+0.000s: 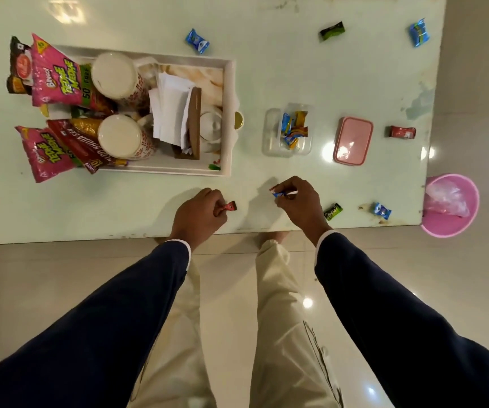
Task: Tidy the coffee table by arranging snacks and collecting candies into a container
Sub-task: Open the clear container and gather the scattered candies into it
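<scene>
Dark sleeves reach up from the bottom of the frame to both hands at the near edge of the pale surface (266, 69). Left hand (199, 214) pinches a red candy (229, 206); right hand (300, 201) grips a blue-and-white candy (281, 192). Above them, mid-frame, sits the clear container (269, 134) holding several candies, its pink lid (353, 140) just right. More wrapped candies lie scattered toward the upper right.
</scene>
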{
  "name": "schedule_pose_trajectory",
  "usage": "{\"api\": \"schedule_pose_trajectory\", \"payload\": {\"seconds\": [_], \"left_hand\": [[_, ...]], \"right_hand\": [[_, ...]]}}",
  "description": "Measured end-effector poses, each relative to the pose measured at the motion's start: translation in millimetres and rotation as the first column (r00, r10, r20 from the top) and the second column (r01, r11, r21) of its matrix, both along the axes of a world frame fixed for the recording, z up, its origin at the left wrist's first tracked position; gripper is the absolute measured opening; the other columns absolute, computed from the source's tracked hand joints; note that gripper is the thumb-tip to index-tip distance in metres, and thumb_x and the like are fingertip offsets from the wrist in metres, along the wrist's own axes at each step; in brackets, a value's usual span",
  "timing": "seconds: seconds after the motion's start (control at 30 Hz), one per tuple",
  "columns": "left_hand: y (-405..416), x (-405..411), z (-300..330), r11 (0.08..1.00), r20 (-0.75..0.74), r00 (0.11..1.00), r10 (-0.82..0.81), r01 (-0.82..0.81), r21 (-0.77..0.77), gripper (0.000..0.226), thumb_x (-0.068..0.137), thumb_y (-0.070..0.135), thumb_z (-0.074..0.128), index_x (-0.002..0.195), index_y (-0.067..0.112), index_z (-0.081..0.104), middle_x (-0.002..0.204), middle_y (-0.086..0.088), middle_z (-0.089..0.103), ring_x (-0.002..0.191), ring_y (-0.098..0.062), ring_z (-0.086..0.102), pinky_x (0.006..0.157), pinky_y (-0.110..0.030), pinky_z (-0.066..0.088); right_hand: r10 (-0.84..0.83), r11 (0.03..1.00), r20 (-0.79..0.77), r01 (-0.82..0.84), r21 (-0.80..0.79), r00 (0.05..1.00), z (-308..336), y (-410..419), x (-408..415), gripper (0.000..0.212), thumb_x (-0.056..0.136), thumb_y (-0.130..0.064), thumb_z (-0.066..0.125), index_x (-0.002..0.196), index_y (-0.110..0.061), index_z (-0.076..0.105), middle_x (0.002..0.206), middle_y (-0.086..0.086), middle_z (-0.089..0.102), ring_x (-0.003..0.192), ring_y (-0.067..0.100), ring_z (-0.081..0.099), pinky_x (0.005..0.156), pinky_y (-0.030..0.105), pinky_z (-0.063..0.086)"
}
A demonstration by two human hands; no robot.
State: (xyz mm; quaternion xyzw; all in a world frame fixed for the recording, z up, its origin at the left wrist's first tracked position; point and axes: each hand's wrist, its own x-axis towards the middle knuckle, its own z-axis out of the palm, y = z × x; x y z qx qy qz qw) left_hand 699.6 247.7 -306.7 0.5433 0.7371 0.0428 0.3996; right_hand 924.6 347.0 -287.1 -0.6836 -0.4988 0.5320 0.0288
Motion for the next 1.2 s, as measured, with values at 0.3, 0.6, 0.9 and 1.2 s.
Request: {"api": "schedule_pose_trajectory", "payload": {"seconds": [0.3,0.6,0.9,1.2], "left_hand": [[140.1,78.6,40.8,0.906,0.243,0.906,0.347,-0.391,0.161,0.015,0.086,0.025,0.076,0.083,0.019,0.062,0.080,0.006,0.068,0.071,-0.011,0.064,0.064,-0.029,0.054],[186.6,102.4,27.9,0.829,0.276,0.812,0.514,-0.553,0.082,0.027,0.099,0.033,0.062,0.089,0.009,0.063,0.093,-0.011,0.072,0.082,-0.028,0.071,0.077,-0.047,0.058],[213.5,24.3,34.2,0.887,0.147,0.924,0.354,-0.381,0.260,0.015,0.092,0.013,0.053,0.097,0.023,0.062,0.079,0.012,0.057,0.067,-0.004,0.058,0.061,-0.013,0.038],[285.6,-87.4,14.3,0.996,-0.298,0.953,0.051,-0.028,0.083,0.056,0.088,0.003,0.059,0.139,0.025,0.055,0.144,-0.008,0.046,0.119,-0.036,0.058,0.100,-0.049,0.043]], "right_hand": [[-0.211,0.951,-0.062,0.219,0.218,0.976,35.0,84.7,14.4,0.014,0.082,-0.008,0.073,0.094,-0.011,0.066,0.093,-0.003,0.074,0.075,0.004,0.064,0.056,0.008,0.045],[-0.020,0.974,-0.008,0.021,0.226,1.000,25.0,138.2,9.5,0.019,0.084,-0.017,0.078,0.096,-0.007,0.068,0.094,0.000,0.070,0.078,0.012,0.062,0.062,0.010,0.043],[0.038,0.961,-0.010,-0.033,0.274,0.999,14.7,184.4,14.0,0.008,0.088,-0.006,0.065,0.091,-0.012,0.068,0.096,0.004,0.073,0.088,0.023,0.071,0.081,0.031,0.056],[0.150,0.852,0.225,-0.242,0.465,0.963,-9.0,291.3,-23.9,0.048,0.086,0.003,0.060,0.128,-0.019,0.058,0.136,0.006,0.044,0.105,0.024,0.061,0.073,0.027,0.053]]}}
